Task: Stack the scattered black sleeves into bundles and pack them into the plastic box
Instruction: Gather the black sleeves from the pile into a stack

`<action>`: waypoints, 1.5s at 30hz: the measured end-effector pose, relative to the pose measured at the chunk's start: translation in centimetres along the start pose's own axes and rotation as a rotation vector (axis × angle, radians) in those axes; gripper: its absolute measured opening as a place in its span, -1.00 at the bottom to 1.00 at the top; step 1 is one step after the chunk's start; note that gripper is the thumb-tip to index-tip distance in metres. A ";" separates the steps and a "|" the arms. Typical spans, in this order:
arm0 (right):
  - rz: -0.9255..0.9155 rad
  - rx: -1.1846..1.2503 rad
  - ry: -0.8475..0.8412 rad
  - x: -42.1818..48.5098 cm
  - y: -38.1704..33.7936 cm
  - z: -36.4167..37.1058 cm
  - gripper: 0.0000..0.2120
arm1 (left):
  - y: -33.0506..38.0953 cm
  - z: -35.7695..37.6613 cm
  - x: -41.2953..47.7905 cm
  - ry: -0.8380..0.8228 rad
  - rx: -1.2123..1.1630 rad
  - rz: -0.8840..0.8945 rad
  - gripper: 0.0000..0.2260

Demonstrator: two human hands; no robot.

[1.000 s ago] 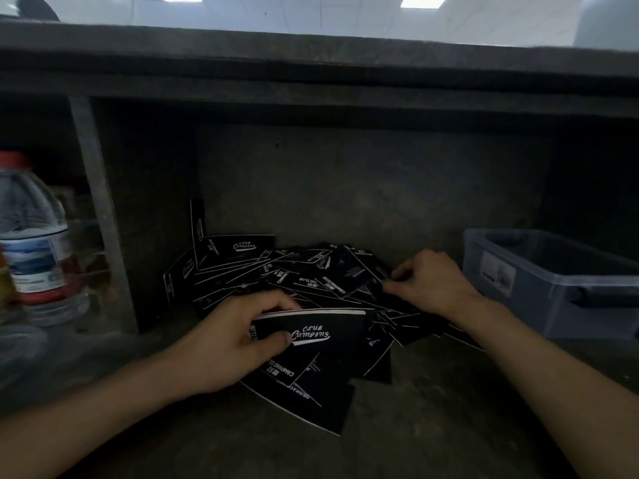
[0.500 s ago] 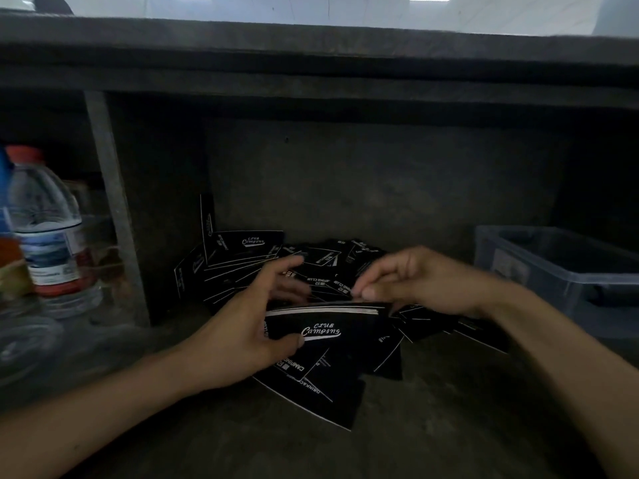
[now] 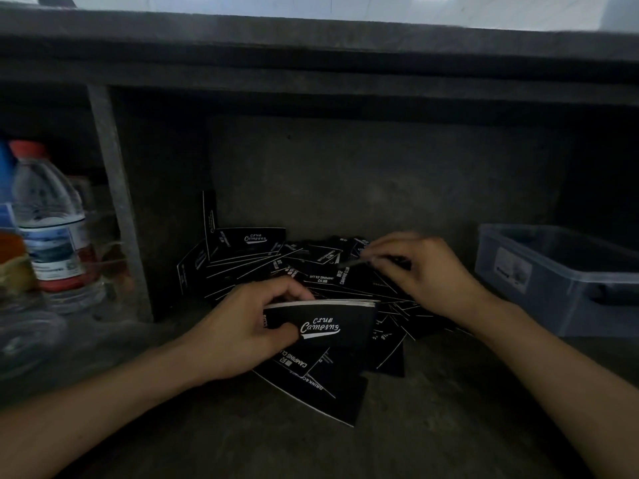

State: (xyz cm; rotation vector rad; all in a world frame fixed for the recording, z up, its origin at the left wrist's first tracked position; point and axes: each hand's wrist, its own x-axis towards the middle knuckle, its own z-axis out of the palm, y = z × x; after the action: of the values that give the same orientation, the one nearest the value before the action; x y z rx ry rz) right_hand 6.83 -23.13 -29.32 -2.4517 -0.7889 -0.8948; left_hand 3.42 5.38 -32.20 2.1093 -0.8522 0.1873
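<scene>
A heap of flat black sleeves [image 3: 262, 261] with white print lies on the concrete shelf against the back wall. My left hand [image 3: 238, 323] grips an upright bundle of black sleeves [image 3: 332, 323] with "Club Camping" facing me. My right hand [image 3: 425, 271] is over the right side of the heap, blurred, pinching the edge of a single sleeve [image 3: 359, 261] between its fingertips. More loose sleeves [image 3: 321, 392] lie flat under the bundle. The clear plastic box [image 3: 553, 271] stands at the right, apart from both hands.
A water bottle with a red cap [image 3: 52, 233] and other containers stand at the left behind a grey upright post [image 3: 117, 209]. A thick concrete slab [image 3: 311, 43] overhangs the shelf. Bare concrete floor [image 3: 432, 426] lies in front of the heap.
My right hand has drawn back from the bundle to the right side of the heap and pinched a sleeve. My left hand's fingers have closed over the bundle's top.
</scene>
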 end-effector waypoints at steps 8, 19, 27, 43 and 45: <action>0.288 0.539 0.320 1.0 -2.9 -2.2 -0.73 | -0.3 0.3 0.1 0.043 0.048 0.054 -0.65; 0.628 0.640 0.234 1.2 -1.5 -0.7 -0.73 | 0.1 0.3 0.0 -0.004 -0.037 -0.018 -0.29; 0.892 0.051 -0.182 -0.5 1.5 -0.8 -0.44 | -0.2 0.1 0.0 0.029 -0.014 -0.049 -0.49; 0.940 0.820 -0.389 0.3 -1.4 -2.0 -0.84 | -0.6 0.1 0.1 0.060 0.072 0.014 -0.49; 0.904 0.769 -0.530 0.1 -2.0 -1.7 -0.82 | -0.6 0.1 0.2 0.040 0.035 0.005 -0.42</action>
State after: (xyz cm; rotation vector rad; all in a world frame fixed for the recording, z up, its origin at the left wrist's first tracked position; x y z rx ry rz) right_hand 4.85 -22.51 -27.65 -1.9580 -0.0500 0.3547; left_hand 3.90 5.44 -32.60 2.1287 -0.8361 0.2476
